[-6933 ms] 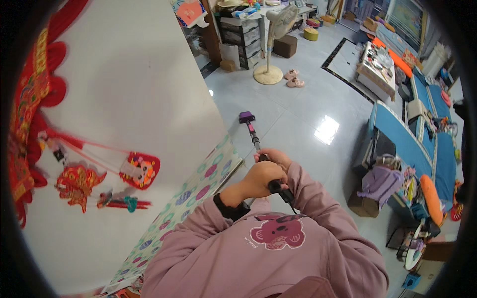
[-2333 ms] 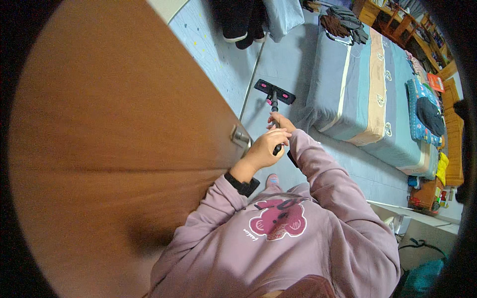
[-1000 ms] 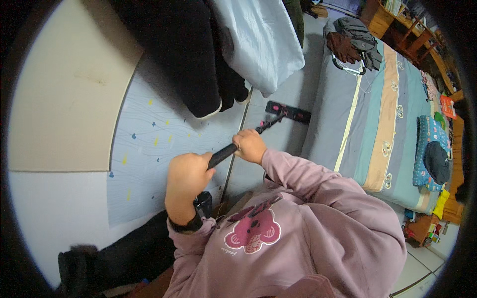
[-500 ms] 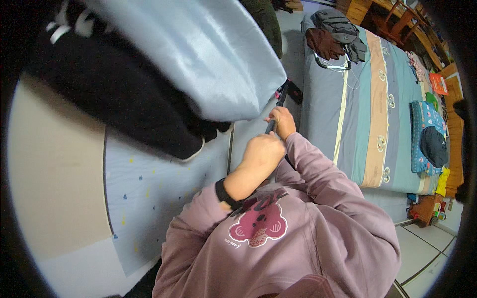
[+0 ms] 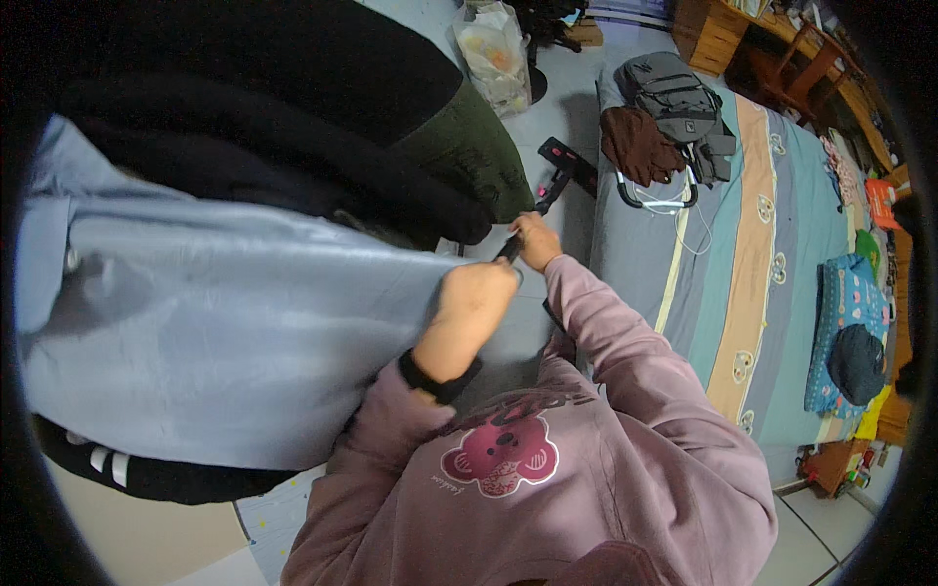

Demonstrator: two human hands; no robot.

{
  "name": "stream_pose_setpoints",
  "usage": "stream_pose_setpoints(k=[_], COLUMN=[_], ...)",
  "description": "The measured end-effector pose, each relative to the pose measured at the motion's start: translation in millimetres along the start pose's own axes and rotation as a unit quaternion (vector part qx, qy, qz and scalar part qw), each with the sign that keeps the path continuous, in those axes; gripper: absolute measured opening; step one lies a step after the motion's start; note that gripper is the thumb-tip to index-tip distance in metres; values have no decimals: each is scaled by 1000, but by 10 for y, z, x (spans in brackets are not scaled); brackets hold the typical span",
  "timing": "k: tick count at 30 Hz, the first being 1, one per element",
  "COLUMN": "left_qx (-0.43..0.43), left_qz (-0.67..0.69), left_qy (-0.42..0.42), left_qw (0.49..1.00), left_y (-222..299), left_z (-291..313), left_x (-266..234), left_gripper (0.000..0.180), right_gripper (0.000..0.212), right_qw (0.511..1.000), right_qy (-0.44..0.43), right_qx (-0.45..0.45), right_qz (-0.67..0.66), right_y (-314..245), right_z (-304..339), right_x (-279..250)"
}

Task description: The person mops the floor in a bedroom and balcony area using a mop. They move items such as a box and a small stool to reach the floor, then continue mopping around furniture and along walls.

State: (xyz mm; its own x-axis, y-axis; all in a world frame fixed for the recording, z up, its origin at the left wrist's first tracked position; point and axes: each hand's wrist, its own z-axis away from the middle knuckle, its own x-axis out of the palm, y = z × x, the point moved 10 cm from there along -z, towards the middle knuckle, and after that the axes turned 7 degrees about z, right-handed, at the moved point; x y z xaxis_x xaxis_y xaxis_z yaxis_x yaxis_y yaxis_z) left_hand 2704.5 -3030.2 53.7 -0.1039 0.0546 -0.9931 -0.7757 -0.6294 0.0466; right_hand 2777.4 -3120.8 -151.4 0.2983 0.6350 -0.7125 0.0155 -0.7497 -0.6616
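Observation:
Both hands grip the dark handle of a flat-headed mop [image 5: 553, 191]. My left hand [image 5: 473, 311], with a black band at its wrist, is closed round the upper handle near my body. A little farther down the handle, my right hand [image 5: 535, 242] is wrapped round it. The mop's black head [image 5: 570, 168], marked with pink, lies on the floor beside the bed. Hanging clothes crowd the left: a shiny light-blue garment [image 5: 225, 332] close to my left hand, with black clothing [image 5: 293, 127] and a dark green garment [image 5: 469, 156] beyond.
A bed [image 5: 703, 322] with striped bedding runs along the right, bearing a grey backpack [image 5: 669, 93], a brown cloth [image 5: 637, 145] and a folded blue quilt [image 5: 842, 293]. A plastic bag [image 5: 491, 59] stands on the floor ahead. A wooden desk [image 5: 708, 39] is at the far right.
The view has shifted, and the light-blue garment now appears lower and farther left. More of the mop head shows. Both hands have moved slightly left in view, still gripping the handle.

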Motion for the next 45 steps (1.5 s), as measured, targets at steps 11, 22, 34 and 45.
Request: stream_pose_setpoints(k=[11, 22, 34, 45], left_qx=[-201, -208, -40, -17], left_qz=[-38, -37, 28, -53], left_qy=[-142, -69, -78, 59], left_qw=[969, 975, 996, 997], left_y=[-598, -1187, -1825, -2537], left_z=[590, 102, -1927, -2642], left_x=[-1273, -1038, -1005, -1145], left_gripper=[29, 38, 39, 20], right_gripper=[21, 36, 10, 10], right_qw=[947, 916, 985, 990], right_qy=[-205, -201, -116, -123], right_qx=[-199, -292, -103, -61], right_qz=[-147, -186, -73, 36], right_y=[-1829, -1587, -362, 74], right_z=[-165, -961, -2755, -3731], right_x=[188, 326, -6, 226])
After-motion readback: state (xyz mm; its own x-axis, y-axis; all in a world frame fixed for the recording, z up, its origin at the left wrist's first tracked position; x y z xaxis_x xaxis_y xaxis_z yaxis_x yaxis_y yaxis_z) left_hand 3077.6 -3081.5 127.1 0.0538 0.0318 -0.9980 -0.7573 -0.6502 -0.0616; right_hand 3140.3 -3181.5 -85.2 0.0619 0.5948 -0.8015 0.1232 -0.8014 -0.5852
